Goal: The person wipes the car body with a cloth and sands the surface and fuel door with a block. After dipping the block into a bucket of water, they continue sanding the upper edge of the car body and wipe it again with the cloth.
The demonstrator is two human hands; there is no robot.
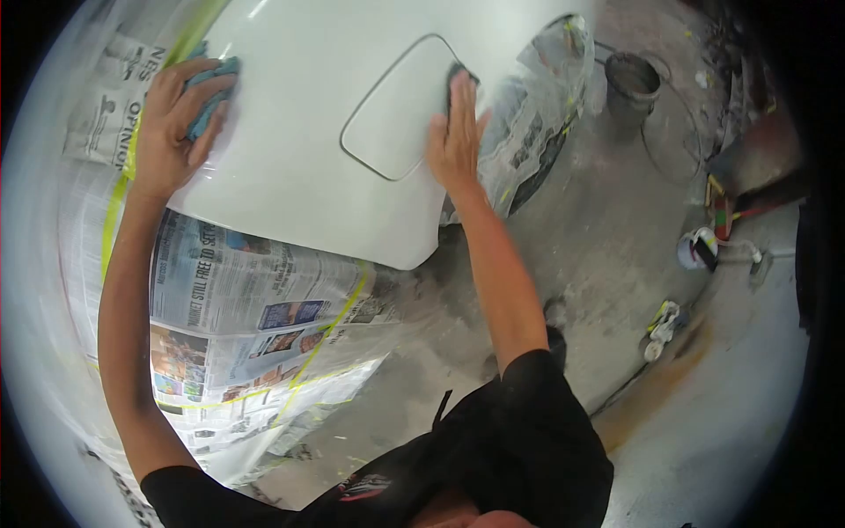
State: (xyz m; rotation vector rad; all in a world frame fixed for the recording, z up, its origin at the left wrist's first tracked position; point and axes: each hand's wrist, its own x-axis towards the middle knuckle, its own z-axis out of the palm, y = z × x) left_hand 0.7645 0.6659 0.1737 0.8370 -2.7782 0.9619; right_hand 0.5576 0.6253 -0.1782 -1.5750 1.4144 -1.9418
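Note:
A blue-green cloth (208, 110) is bunched under the curled fingers of my left hand (174, 123). That hand rests at the left edge of a white car body panel (290, 176), beside the yellow masking tape (132, 145). Farther right, my right hand (458, 145) presses a small dark pad (453, 88) against the panel. Its fingers lie along the pad, which is mostly covered by them. The hand is at the right edge of the fuel filler flap (387, 114), outlined by a dark seam.
Newspaper (238, 299) under clear plastic masks the body below the panel. More plastic and paper cover the wheel (537, 114). A dark bucket (632, 79) stands on the grey floor, with a hose around it. Along the right lie a white round container (697, 249) and a crumpled wrapper (666, 321).

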